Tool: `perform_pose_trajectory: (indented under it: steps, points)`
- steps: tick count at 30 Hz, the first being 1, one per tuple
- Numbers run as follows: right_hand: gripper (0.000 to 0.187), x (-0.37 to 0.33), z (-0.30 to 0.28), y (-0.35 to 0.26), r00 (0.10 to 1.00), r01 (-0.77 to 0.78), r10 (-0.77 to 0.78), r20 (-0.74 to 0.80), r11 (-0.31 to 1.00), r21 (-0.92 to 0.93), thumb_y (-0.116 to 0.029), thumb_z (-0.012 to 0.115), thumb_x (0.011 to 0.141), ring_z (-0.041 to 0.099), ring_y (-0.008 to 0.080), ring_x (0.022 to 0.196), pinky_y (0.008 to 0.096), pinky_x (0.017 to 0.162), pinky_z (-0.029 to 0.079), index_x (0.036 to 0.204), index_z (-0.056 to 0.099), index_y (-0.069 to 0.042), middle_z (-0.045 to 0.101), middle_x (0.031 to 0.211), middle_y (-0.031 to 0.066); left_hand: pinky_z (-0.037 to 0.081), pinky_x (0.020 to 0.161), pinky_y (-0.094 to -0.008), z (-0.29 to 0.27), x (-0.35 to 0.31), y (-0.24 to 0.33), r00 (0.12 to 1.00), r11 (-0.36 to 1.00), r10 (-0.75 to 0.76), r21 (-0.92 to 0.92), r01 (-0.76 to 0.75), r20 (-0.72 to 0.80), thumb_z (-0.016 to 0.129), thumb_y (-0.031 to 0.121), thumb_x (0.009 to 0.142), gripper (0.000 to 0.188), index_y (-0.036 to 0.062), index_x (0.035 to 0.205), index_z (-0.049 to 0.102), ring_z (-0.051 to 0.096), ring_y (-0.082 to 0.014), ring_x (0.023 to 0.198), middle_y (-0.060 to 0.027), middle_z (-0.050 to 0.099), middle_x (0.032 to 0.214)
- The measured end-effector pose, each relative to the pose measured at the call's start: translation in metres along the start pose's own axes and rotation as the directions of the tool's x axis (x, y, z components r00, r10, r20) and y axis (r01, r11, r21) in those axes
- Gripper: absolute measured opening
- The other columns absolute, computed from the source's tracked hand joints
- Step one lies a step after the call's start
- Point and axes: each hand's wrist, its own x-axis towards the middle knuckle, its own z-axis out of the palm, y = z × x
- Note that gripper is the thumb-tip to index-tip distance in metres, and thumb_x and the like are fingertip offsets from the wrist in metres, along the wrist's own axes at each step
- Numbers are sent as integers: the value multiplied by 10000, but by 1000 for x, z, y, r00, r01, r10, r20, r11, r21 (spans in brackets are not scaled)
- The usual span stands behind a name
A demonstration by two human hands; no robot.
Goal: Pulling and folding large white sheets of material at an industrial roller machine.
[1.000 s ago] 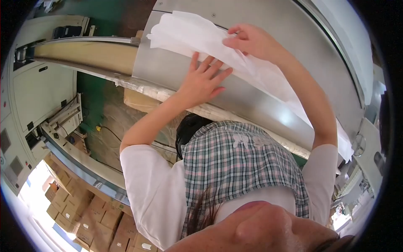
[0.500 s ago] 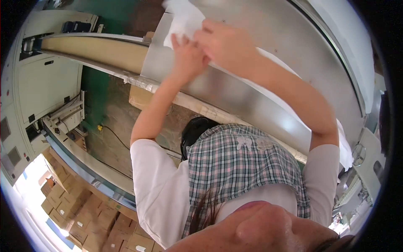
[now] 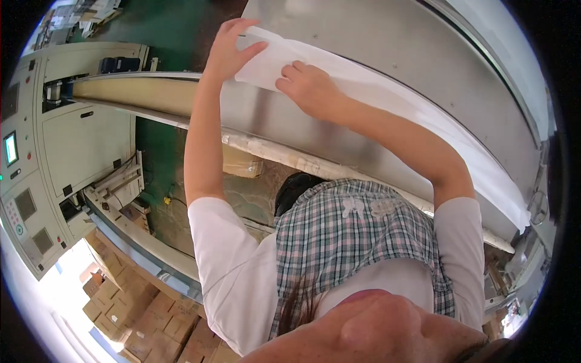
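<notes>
A long white sheet (image 3: 272, 63), thin and fabric-like, stretches over the metal table (image 3: 357, 39) from its left end toward the far right. At the sheet's left end, my left hand (image 3: 229, 53) has its thumb and fingers spread apart, touching the end edge. My right hand (image 3: 310, 89) is on the sheet's near edge, a little to the right, with bent fingers closed on the material; the fingertips are partly hidden. My right forearm passes over the table's near part.
A padded rail (image 3: 290, 157) runs along the table's near side. Leftward, a tan beam (image 3: 139, 94) reaches a pale machine cabinet (image 3: 85, 145) with a lit screen. A cardboard box (image 3: 242, 162) sits below the rail. Stacked cartons (image 3: 145, 320) stand at lower left.
My hands were together over the bunched, raised end of the sheet. Now they are apart, the left farther left, and the sheet's end lies flatter along the table.
</notes>
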Motion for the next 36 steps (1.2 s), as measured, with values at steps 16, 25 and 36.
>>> perform_pose_trajectory:
  steps: [16, 25, 36]
  points:
    - [258, -205, -126, 22, 850, -526, 527, 7, 848, -69, 43, 615, 626, 510, 289, 820, 361, 629, 463, 862, 540, -28, 515, 905, 108, 398, 821, -247, 0, 10, -22, 982, 968, -74, -224, 112, 174, 609, 91, 803, 137, 36, 918, 561, 501, -109, 941, -23, 557, 1036]
    - [228, -237, -144, 16, 808, -590, 578, -116, 788, -178, 53, 618, 619, 522, 285, 822, 362, 662, 456, 819, 540, -21, 533, 904, 99, 415, 775, -246, -16, 11, -19, 922, 814, -68, -512, 272, 381, 641, 151, 766, 182, 57, 913, 591, 535, -105, 861, -35, 601, 931]
    - [220, -263, -143, 13, 757, -653, 637, -147, 730, -202, 59, 587, 648, 519, 303, 854, 373, 712, 445, 843, 531, -28, 537, 923, 107, 401, 602, -214, 3, -7, -34, 913, 936, -339, -19, 352, 227, 640, 147, 779, 259, 30, 995, 559, 510, -74, 643, -6, 585, 719]
